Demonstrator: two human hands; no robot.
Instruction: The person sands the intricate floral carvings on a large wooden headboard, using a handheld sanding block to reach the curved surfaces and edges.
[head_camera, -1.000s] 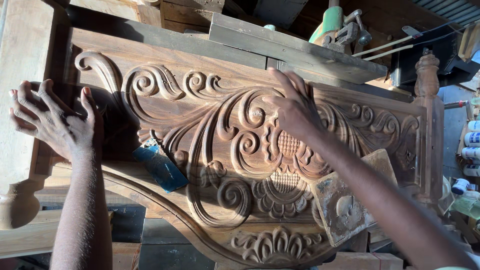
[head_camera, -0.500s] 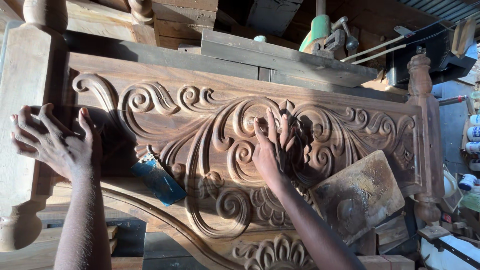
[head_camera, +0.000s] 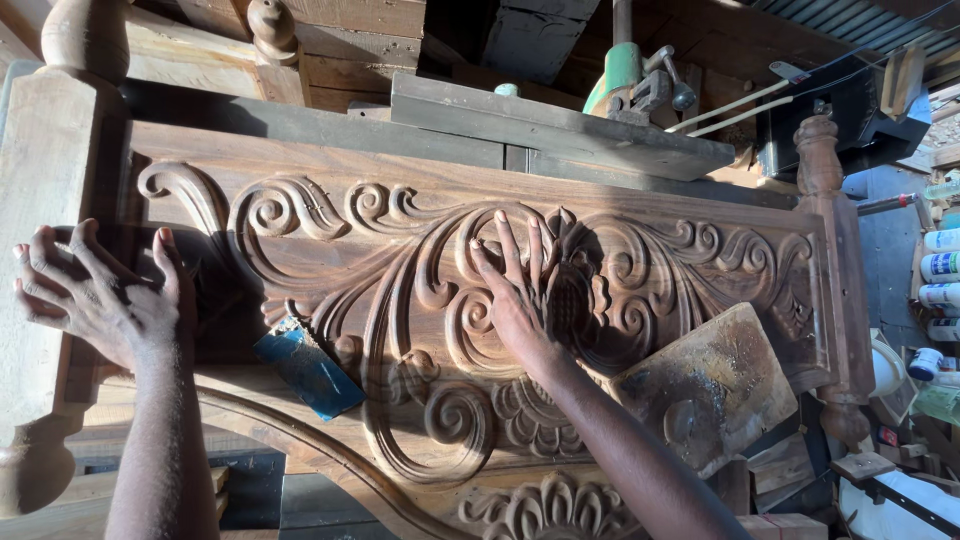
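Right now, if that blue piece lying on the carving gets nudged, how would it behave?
The blue piece looks thin and flat, so probably light. It lies loose on the sloping carved panel, so it may slide rather than roll. Stiffness is unclear.

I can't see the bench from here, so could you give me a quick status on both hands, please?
Left hand open, braced on carved panel's left edge. Right hand flat, fingers spread on centre scrolls. Blue scrap and flat board lying on panel.

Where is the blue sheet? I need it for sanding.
The blue sheet lies on the carved panel, lower left, between the left hand and right hand.
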